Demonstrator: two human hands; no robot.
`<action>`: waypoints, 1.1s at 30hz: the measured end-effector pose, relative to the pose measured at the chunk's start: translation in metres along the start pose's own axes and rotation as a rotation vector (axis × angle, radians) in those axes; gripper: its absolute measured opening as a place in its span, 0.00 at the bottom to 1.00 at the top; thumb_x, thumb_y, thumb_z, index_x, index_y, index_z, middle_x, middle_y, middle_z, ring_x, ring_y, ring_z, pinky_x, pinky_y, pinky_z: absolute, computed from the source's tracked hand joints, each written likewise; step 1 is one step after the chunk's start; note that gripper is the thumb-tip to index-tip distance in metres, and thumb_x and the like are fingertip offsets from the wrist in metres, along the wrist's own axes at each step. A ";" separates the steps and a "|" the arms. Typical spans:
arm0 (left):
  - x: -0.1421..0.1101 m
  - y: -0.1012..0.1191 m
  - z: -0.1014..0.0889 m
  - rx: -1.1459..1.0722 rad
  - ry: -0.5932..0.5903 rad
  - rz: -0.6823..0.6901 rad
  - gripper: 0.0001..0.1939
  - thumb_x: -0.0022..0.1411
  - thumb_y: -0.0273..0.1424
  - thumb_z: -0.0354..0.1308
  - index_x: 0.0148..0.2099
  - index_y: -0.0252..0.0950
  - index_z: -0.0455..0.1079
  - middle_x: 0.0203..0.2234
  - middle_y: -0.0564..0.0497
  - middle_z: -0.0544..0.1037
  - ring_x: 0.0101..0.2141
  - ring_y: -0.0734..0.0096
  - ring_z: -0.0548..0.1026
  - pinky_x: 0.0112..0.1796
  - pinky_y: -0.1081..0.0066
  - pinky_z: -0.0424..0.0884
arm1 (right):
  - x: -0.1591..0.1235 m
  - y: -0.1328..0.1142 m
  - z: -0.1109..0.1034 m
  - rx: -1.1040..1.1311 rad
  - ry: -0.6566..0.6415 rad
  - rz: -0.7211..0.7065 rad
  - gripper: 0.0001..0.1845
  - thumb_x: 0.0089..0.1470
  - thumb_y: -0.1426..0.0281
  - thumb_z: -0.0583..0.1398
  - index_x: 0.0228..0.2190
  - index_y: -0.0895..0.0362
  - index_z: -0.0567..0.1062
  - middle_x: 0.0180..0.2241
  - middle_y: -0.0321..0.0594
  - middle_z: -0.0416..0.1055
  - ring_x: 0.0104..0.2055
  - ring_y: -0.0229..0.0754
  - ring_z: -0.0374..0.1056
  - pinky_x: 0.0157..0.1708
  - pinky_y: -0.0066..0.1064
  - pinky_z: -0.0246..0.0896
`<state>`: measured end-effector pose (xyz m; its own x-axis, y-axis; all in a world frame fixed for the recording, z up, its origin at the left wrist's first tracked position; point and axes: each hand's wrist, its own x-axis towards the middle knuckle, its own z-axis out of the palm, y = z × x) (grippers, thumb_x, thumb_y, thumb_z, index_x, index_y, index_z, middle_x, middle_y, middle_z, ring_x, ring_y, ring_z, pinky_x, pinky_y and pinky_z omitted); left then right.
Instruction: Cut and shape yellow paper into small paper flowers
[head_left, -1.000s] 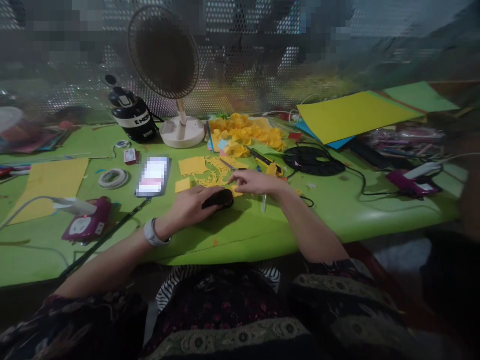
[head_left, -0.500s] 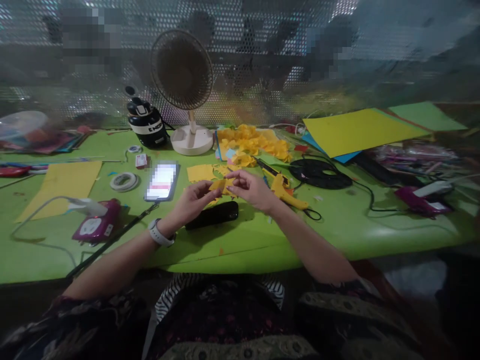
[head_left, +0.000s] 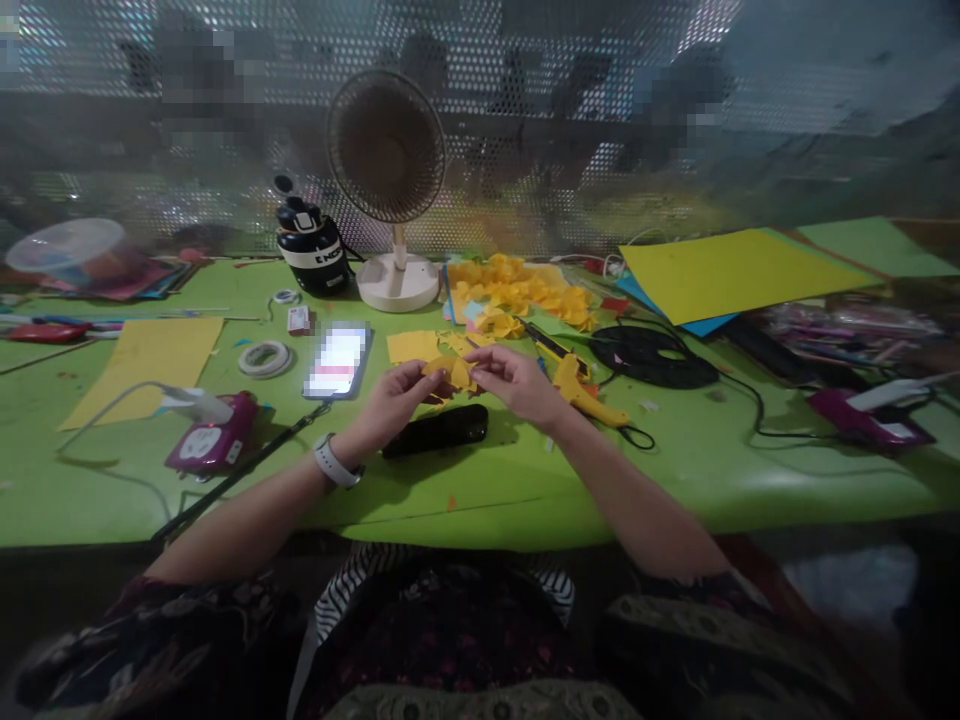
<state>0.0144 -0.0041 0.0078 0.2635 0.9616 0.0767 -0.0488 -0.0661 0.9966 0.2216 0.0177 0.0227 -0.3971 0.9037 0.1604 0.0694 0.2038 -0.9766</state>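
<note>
A yellow paper flower (head_left: 459, 373) is held between my two hands above the green table. My left hand (head_left: 394, 400) pinches its left side between thumb and fingers. On the other side, my right hand (head_left: 517, 385) has its fingertips closed on the right edge of the petals. Just below the hands lies a black stapler-like case (head_left: 439, 430). Behind them is a piece of yellow paper (head_left: 411, 347) with scraps. A yellow glue gun (head_left: 589, 393) rests right of my right hand, beside a yellow-and-black cutter (head_left: 546, 343).
A pile of yellow paper flowers (head_left: 525, 290) lies at the back, near a white fan (head_left: 397, 285) and a dark bottle (head_left: 313, 255). Leftward are a lit phone (head_left: 337, 360), a tape roll (head_left: 265, 359) and a purple power socket (head_left: 214, 437). A black cable reel (head_left: 652, 355) sits right.
My right hand's fingertips have come down onto the flower's right edge, and its petals now show more spread. The whole view has shifted slightly, moving the scene rightward.
</note>
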 end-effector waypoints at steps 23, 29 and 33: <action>0.000 -0.006 -0.001 -0.057 -0.018 -0.025 0.20 0.58 0.46 0.65 0.39 0.33 0.75 0.32 0.48 0.82 0.34 0.71 0.79 0.39 0.69 0.75 | -0.009 -0.003 0.006 -0.523 0.130 -0.340 0.16 0.54 0.67 0.61 0.45 0.56 0.76 0.36 0.41 0.77 0.35 0.41 0.74 0.41 0.36 0.70; 0.000 -0.004 0.001 -0.059 -0.014 -0.017 0.21 0.56 0.48 0.66 0.37 0.33 0.75 0.31 0.49 0.81 0.32 0.72 0.78 0.39 0.69 0.74 | -0.008 -0.001 0.006 -0.387 0.070 -0.231 0.19 0.53 0.67 0.61 0.47 0.57 0.75 0.34 0.40 0.75 0.34 0.39 0.73 0.39 0.33 0.70; -0.002 -0.001 0.002 -0.032 -0.028 -0.008 0.21 0.56 0.48 0.65 0.37 0.32 0.76 0.30 0.48 0.81 0.32 0.71 0.78 0.40 0.68 0.75 | -0.005 0.001 0.004 -0.181 -0.042 -0.090 0.20 0.50 0.66 0.64 0.46 0.57 0.74 0.35 0.39 0.75 0.36 0.39 0.73 0.39 0.33 0.70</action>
<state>0.0156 -0.0060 0.0064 0.2907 0.9542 0.0704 -0.0779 -0.0497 0.9957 0.2202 0.0120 0.0204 -0.4466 0.8632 0.2357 0.1940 0.3505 -0.9162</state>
